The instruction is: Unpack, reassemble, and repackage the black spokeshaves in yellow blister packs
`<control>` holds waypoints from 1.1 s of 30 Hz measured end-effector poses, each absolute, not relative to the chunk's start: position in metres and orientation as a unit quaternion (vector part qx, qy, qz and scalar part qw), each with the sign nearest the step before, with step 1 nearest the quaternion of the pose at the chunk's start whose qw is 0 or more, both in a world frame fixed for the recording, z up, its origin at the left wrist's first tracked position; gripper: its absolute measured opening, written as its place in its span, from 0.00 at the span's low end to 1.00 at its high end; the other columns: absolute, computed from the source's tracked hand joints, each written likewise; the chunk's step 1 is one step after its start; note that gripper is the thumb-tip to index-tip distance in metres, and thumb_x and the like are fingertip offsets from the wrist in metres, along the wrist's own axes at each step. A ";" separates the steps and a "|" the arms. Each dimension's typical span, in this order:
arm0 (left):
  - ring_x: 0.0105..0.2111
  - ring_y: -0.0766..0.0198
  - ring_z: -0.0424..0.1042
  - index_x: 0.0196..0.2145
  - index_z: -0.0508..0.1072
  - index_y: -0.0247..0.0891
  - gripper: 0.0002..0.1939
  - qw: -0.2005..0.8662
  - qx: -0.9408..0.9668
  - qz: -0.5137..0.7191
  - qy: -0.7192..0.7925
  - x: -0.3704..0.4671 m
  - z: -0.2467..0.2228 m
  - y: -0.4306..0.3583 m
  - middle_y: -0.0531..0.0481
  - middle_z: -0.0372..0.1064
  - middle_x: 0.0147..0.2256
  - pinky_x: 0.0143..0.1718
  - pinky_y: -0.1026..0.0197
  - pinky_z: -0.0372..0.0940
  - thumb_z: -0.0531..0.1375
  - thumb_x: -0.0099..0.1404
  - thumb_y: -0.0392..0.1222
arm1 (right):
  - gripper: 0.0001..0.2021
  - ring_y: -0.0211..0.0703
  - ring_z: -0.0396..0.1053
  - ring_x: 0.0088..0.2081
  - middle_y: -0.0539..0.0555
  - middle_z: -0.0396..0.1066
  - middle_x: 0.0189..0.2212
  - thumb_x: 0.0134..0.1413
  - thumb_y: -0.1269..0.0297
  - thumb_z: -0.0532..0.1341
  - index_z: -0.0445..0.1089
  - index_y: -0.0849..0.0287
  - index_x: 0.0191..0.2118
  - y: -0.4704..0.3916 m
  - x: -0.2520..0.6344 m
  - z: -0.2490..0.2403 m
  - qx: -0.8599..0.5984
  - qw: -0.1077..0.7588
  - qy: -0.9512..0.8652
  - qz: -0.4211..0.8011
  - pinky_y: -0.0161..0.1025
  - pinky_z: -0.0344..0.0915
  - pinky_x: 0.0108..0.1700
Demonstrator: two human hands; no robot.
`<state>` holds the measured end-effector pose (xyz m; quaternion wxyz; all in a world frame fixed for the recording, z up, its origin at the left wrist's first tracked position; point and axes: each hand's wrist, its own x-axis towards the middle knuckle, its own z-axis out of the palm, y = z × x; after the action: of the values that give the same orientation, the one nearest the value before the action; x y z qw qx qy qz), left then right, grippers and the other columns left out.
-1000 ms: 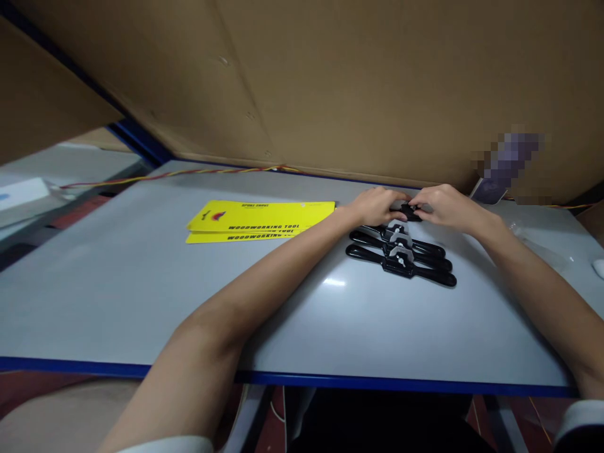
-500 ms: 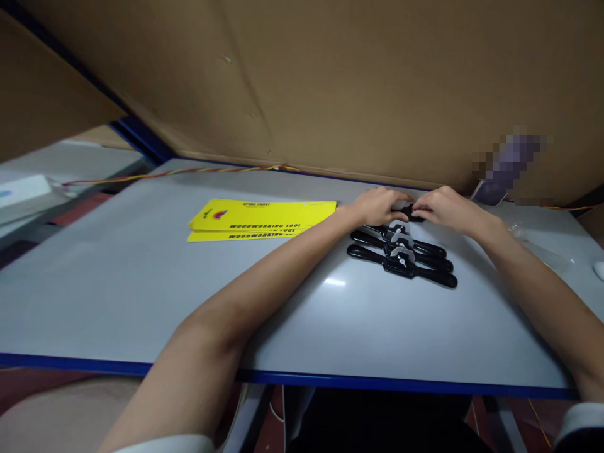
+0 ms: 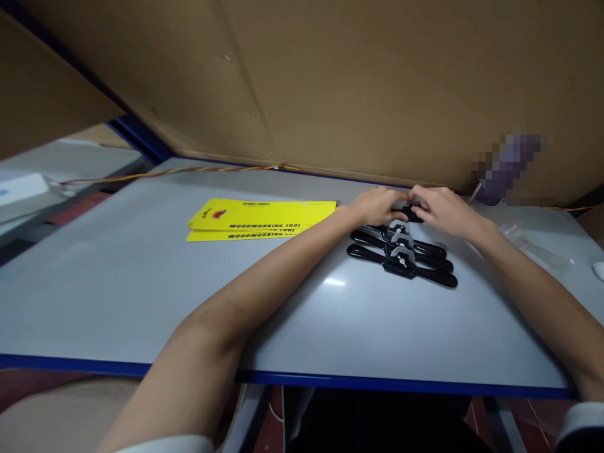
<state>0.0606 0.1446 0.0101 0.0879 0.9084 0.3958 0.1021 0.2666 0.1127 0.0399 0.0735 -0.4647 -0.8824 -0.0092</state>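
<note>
At the far side of the table, my left hand (image 3: 377, 205) and my right hand (image 3: 438, 210) are close together, fingers bent around a black spokeshave (image 3: 414, 215). Most of that tool is hidden behind the fingers. My left fingers close on its left part, while my right thumb and fingertips pinch near its middle. Just below lie three more black spokeshaves (image 3: 399, 268) in a row, each with a silvery blade part at its centre and a handle on either side. The nearest shows in full; the rear one is partly covered by my left hand.
Yellow printed cards (image 3: 264, 217) lie overlapped left of the tools. Clear plastic wrapping (image 3: 535, 248) rests to the right. A cardboard wall (image 3: 330, 94) closes off the back, with twisted wires (image 3: 189, 170) along its foot. The table's front has a blue edge (image 3: 353, 380).
My right hand has shifted slightly left, closer to my left hand, and its fingers have changed position on the spokeshave. My left hand and the row of tools stay put.
</note>
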 end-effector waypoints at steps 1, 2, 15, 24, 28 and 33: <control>0.49 0.46 0.78 0.61 0.74 0.43 0.25 0.086 0.908 0.101 0.398 0.061 0.010 0.145 0.41 0.80 0.46 0.44 0.56 0.65 0.63 0.70 0.54 | 0.08 0.46 0.72 0.34 0.56 0.78 0.36 0.65 0.66 0.58 0.74 0.57 0.44 0.113 0.267 0.042 -0.454 0.071 -0.888 -0.015 0.39 0.57 0.35; 0.49 0.46 0.78 0.60 0.75 0.43 0.24 0.084 0.907 0.100 0.400 0.061 0.010 0.145 0.41 0.80 0.46 0.44 0.56 0.65 0.63 0.70 0.54 | 0.07 0.46 0.72 0.34 0.56 0.78 0.36 0.65 0.67 0.58 0.74 0.57 0.42 0.113 0.268 0.043 -0.447 0.061 -0.892 -0.023 0.40 0.57 0.35; 0.43 0.47 0.77 0.59 0.70 0.39 0.27 0.087 0.900 0.117 0.411 0.060 0.006 0.145 0.42 0.79 0.41 0.37 0.58 0.61 0.64 0.69 0.55 | 0.13 0.44 0.69 0.27 0.55 0.77 0.27 0.64 0.65 0.55 0.76 0.57 0.33 0.107 0.266 0.049 -0.470 -0.026 -0.882 -0.020 0.42 0.53 0.31; 0.44 0.51 0.77 0.53 0.75 0.43 0.18 0.096 0.902 0.118 0.404 0.061 0.009 0.143 0.45 0.79 0.43 0.38 0.60 0.60 0.65 0.69 0.52 | 0.10 0.44 0.69 0.31 0.53 0.78 0.32 0.61 0.62 0.60 0.75 0.56 0.45 0.113 0.271 0.050 -0.456 0.024 -0.890 -0.011 0.39 0.52 0.31; 0.43 0.51 0.77 0.51 0.76 0.42 0.17 0.093 0.904 0.115 0.401 0.061 0.011 0.142 0.45 0.79 0.42 0.38 0.59 0.60 0.64 0.70 0.52 | 0.09 0.44 0.69 0.32 0.53 0.78 0.34 0.61 0.61 0.60 0.76 0.55 0.42 0.113 0.272 0.052 -0.451 0.018 -0.892 0.003 0.39 0.53 0.32; 0.43 0.50 0.77 0.53 0.74 0.41 0.18 0.085 0.903 0.109 0.406 0.060 0.010 0.142 0.44 0.79 0.41 0.38 0.59 0.60 0.64 0.70 0.53 | 0.15 0.45 0.69 0.31 0.54 0.77 0.33 0.66 0.60 0.53 0.77 0.56 0.40 0.114 0.274 0.055 -0.455 0.022 -0.890 -0.003 0.41 0.53 0.33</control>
<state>0.0605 0.1423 0.0101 0.0846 0.9034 0.4061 0.1088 0.2744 0.1135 0.0548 0.0218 -0.4551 -0.8902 -0.0033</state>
